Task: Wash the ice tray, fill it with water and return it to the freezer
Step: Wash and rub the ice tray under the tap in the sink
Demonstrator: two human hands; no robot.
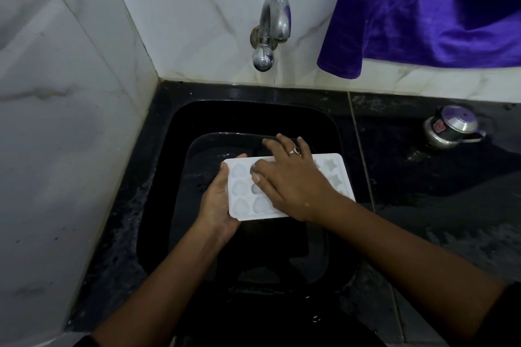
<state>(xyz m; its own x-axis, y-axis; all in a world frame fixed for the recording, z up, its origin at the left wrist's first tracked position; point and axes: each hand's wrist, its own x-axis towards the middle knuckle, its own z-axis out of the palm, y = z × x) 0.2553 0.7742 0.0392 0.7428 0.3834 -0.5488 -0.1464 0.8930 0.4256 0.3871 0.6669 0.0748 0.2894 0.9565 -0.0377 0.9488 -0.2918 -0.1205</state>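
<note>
here, left grip [217,207] clasps moulded white ice tray [334,169]; right grip [291,182] seemingly flat atop.

Black stone counter [423,191], wet; sink basin [160,191] sunk in it; small lidded steel pot [451,128] stands right of basin.

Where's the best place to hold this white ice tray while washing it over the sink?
Grip the ice tray by its left short end, coming from the left, as the left hand does: the flat rim there suits a pinch and leaves the moulds free for the right hand.
</note>
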